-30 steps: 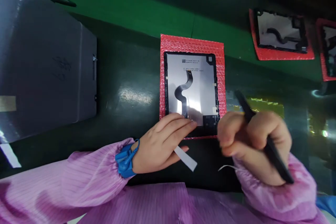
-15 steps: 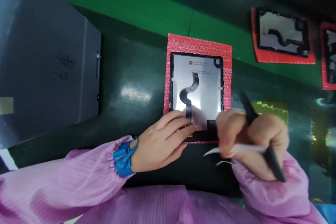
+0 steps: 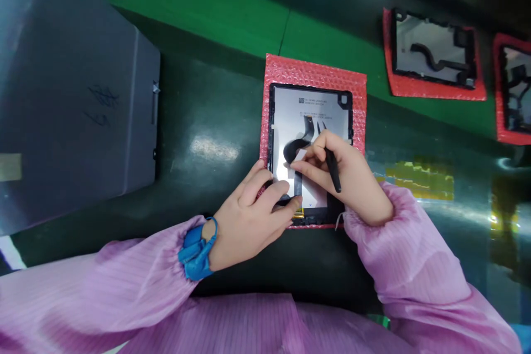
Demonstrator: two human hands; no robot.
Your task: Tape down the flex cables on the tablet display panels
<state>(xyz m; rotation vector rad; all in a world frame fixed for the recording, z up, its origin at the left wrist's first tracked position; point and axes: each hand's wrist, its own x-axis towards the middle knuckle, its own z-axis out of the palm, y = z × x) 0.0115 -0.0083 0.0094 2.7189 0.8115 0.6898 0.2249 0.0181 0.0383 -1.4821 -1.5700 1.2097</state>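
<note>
A tablet screen panel (image 3: 323,103) in a black frame lies back side up on red bubble wrap (image 3: 315,68). A black flat ribbon cable (image 3: 309,128) snakes down its silver back. My left hand (image 3: 257,213) rests over the lower left corner, fingers apart, fingertips on the frame and the cable's lower end. Over the panel's middle, my right hand (image 3: 338,163) pinches a small white strip (image 3: 300,156) between thumb and forefinger against the cable. Black tweezers (image 3: 332,171) are tucked in the same hand, tips pointing up and away.
A large grey plastic box (image 3: 83,99) stands on the left. Two more framed panels, one nearer (image 3: 435,50) and one cut off by the right edge (image 3: 516,86), lie on red bubble wrap. Yellow tape pieces (image 3: 421,180) lie right of my hands on the dark green table (image 3: 207,99).
My right hand has moved left and up from beside the panel onto its middle, bringing the white strip to the cable. My left hand has shifted slightly, its fingers more bent. The nearby panels appear further left.
</note>
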